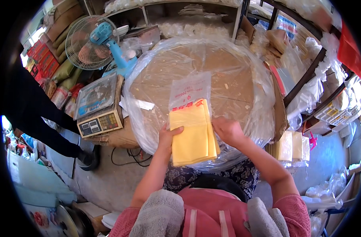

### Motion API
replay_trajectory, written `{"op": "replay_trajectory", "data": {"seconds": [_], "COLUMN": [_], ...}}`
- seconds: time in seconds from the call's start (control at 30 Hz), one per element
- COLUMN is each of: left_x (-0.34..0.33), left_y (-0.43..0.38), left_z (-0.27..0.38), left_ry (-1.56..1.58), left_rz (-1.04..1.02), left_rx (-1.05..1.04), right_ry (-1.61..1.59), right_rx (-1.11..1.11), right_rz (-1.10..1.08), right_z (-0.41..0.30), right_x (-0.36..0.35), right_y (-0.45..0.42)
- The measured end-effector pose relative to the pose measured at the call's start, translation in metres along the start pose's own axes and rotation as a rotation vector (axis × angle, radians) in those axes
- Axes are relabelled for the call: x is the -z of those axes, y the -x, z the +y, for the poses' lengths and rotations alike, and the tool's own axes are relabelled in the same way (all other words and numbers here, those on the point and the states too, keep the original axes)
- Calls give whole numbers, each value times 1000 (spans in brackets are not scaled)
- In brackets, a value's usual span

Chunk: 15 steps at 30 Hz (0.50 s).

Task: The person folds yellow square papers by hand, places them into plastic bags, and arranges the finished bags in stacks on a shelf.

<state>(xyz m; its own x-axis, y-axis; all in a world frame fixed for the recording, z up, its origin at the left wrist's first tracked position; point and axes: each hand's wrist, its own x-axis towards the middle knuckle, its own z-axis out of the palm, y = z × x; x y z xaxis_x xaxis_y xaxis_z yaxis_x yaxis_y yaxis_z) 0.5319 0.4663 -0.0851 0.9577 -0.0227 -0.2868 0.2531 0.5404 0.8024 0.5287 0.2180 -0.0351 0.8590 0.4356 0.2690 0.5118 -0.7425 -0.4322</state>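
A folded stack of thin yellow sheets point(189, 136) lies in front of me, over the near edge of a round table. Its upper end is under the film of a clear plastic bag point(190, 86) with red print. My left hand point(169, 134) grips the stack at its left edge, thumb on top and the other fingers out of sight beneath. At the stack's right edge is my right hand point(228, 130), its fingers curled in by the bag's side. Whether those fingers pinch the film is hidden.
Clear plastic sheeting covers the round table point(236, 91). To the left stand a digital scale point(99, 103) and a blue fan point(103, 41). A person's dark-clothed leg point(59, 124) is beyond the scale. Pale packets point(293, 145) sit low on the right, below a cluttered rack point(304, 77).
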Motion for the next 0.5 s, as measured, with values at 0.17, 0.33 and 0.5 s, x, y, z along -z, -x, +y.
{"op": "replay_trajectory", "data": {"seconds": [0.17,0.33,0.5], "left_x": [-1,-4,-28], "left_y": [-12,-13,-11], "left_z": [-29,33,-24], "left_ry": [-85,366,-123], "left_rz": [29,-287,-92], "left_rx": [-115,290,141], "right_ry": [-1169,-1442,-1381], "right_rx": [-617,-523,-582], "right_rz": [19,-31,180], "right_z": [-3,-9,8], "right_x": [-42,-22,-39], "right_y": [29,49,35]}}
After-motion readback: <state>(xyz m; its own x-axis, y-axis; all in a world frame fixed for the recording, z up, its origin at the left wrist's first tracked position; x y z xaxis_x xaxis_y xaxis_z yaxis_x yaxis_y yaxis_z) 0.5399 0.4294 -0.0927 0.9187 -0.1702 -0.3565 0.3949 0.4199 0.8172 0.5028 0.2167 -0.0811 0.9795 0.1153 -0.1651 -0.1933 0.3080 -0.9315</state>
